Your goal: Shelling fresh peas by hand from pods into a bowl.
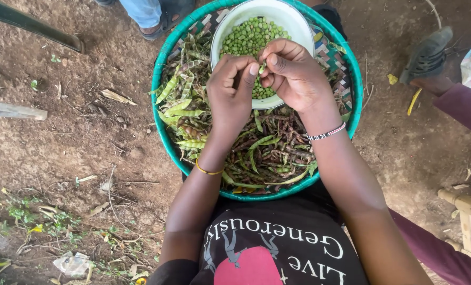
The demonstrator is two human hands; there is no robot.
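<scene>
Pinched a small green pod [262,67] between thumb and fingertips of both hands, left hand [231,89] and right hand [293,71] closed on it together, at about twelve o'clock over the white bowl [299,26] of shelled peas [248,37]. Sat inside the woven basket [164,58] of pods. Best split along the seam, held low above the bowl. Pointed roughly twelve-to-six, long axis near upright; mostly hidden.
</scene>
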